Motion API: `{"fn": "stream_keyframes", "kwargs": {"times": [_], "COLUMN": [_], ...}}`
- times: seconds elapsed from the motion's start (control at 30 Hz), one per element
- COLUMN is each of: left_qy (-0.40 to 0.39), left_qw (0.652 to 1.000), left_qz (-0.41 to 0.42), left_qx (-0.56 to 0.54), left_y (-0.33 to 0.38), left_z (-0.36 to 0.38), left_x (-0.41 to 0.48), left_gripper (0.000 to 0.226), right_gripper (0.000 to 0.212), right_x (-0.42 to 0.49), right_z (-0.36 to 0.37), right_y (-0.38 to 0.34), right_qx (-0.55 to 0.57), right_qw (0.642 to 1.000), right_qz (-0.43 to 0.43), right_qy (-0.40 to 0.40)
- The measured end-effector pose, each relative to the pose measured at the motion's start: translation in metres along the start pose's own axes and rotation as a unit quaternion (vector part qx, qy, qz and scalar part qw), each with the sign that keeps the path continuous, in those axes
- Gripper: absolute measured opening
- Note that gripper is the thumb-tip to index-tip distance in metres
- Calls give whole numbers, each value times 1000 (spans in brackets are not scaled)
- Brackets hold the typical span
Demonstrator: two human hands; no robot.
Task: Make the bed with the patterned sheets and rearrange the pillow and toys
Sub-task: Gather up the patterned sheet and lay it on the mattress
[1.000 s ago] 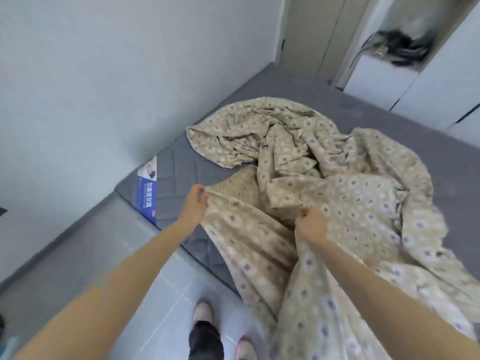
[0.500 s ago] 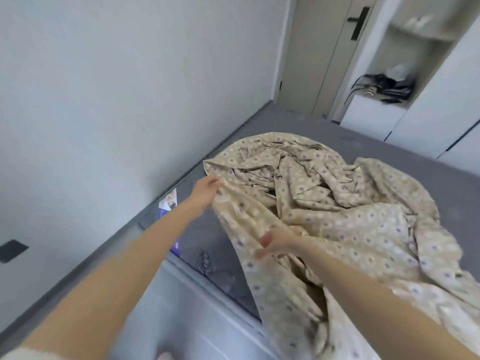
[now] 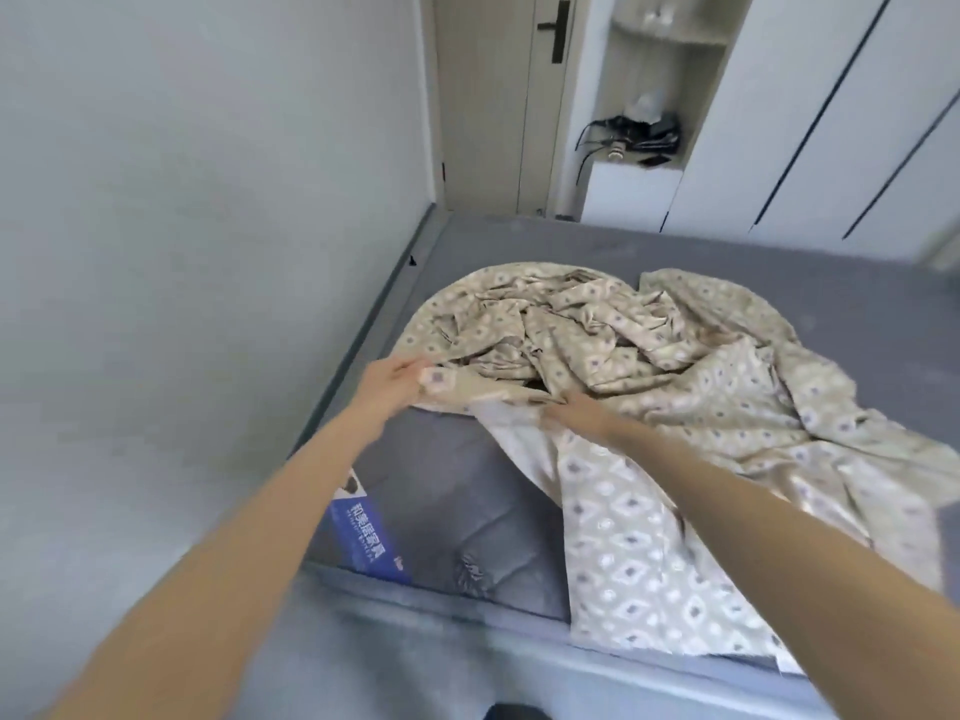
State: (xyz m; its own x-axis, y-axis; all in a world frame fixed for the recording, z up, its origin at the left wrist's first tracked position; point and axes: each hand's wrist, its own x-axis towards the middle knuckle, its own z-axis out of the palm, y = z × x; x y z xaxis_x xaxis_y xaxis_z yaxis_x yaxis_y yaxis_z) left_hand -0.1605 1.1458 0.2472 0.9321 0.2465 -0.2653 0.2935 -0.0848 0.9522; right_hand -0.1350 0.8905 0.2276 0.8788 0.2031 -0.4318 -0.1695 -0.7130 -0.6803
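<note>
Status: early stage, sheet spreading in progress.

1. Task item. The patterned sheet (image 3: 691, 387) lies in a crumpled heap on the grey mattress (image 3: 457, 491), bunched toward the wall side and the middle. One flap hangs over the near edge of the bed. The far end of the mattress and the near left corner, where a blue label (image 3: 363, 527) shows, are uncovered.

2. Left hand (image 3: 392, 379). I read the fingers as curled onto the sheet's edge near the wall, pinching the fabric. The edge is lifted slightly off the mattress at that point.

3. Right hand (image 3: 574, 410). It rests on the sheet just beside the same edge, fingers reaching toward the left hand. Motion blur prevents me from telling whether it pinches the fabric or only presses on it.

4. Done so far, as I judge it: the sheet is on the bed and one edge has been located. Nothing is flat or aligned yet.

5. Remaining, as I judge it: draw the edge to the near left corner, spread the heap across the full mattress, smooth the folds and square the overhang. Pillow and toys are not in view, so their arrangement is wholly outstanding.
</note>
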Motion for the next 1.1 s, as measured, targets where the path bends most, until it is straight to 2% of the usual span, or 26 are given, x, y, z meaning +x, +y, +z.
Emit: {"fn": "stream_keyframes", "kwargs": {"times": [0.07,0.1,0.13,0.17,0.27,0.37,0.43,0.53,0.63,0.7,0.8,0.9,0.97,1.1], "left_qy": [-32,-56,-85,-111,-142,-104,-71,-57,-56,-76,-131,-211,-273,-342], "left_qw": [999,996,991,985,960,940,931,911,902,890,894,907,903,868], "left_qz": [11,25,42,61,130,189,222,249,269,296,278,200,158,212], "left_qx": [39,70,95,117,204,264,283,323,333,337,326,306,291,292], "left_y": [7,11,15,20,30,37,44,55,60,62,65,67,68,66], "left_z": [-4,-4,-4,-4,-3,0,4,13,22,31,51,71,82,103], "left_x": [17,26,35,45,78,113,139,169,193,205,226,239,242,244], "left_gripper": [21,23,26,32,49,41,25,3,30,37,29,26,23,19], "right_gripper": [100,117,120,112,58,36,38,46,40,42,41,35,36,27], "right_x": [10,13,20,29,61,90,109,130,137,137,133,121,109,74], "right_z": [-1,0,0,0,-4,-14,-22,-29,-36,-41,-49,-56,-56,-37], "right_y": [-4,-8,-9,-9,-12,-20,-25,-30,-31,-27,-23,-19,-16,-14], "right_qx": [-35,-88,-143,-185,-201,-145,-151,-220,-291,-304,-256,-153,-92,3], "right_qw": [999,996,989,980,965,971,971,957,923,906,908,910,905,877], "right_qz": [4,1,6,20,40,57,84,111,159,207,258,297,309,363], "right_qy": [-19,0,29,70,164,182,166,150,196,210,210,246,277,316]}}
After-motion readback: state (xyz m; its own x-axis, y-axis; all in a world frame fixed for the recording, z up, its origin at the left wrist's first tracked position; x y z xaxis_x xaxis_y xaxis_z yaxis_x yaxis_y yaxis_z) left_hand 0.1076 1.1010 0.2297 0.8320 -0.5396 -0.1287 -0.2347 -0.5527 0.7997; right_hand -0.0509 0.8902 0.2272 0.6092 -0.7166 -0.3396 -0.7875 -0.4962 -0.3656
